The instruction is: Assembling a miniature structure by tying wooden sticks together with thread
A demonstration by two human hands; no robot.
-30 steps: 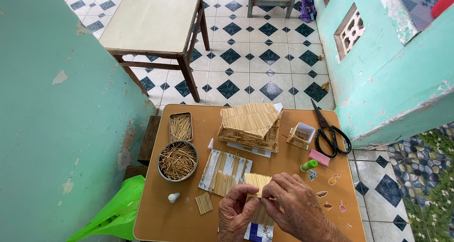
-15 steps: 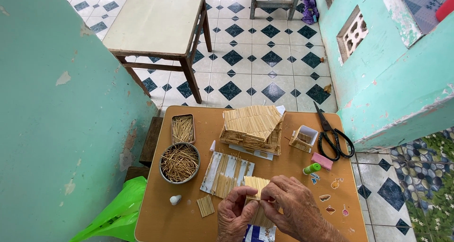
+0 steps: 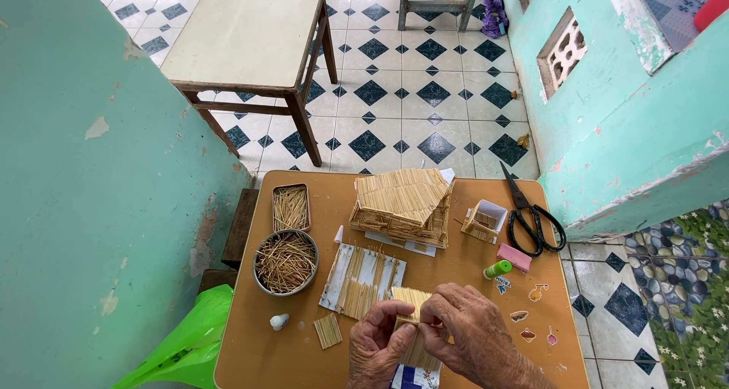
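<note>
Stick panel (image 3: 412,307) at 6 o'clock on bench (image 3: 250,351), pinched by both hands' fingers: left hand (image 3: 377,345), right hand (image 3: 463,336). House (image 3: 402,207) at 12 o'clock roofed; loose sticks (image 3: 285,262) remain.

hands (image 3: 425,339): wrists cut off | stick panel (image 3: 414,324): partly hidden

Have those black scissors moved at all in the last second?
No. The black scissors lie at the same far right corner of the brown table, beside the pink eraser.

Orange-brown table (image 3: 304,362), straw-yellow stick house (image 3: 402,203), black scissors (image 3: 531,218), white-and-navy diamond-patterned floor tiles (image 3: 402,123).
</note>
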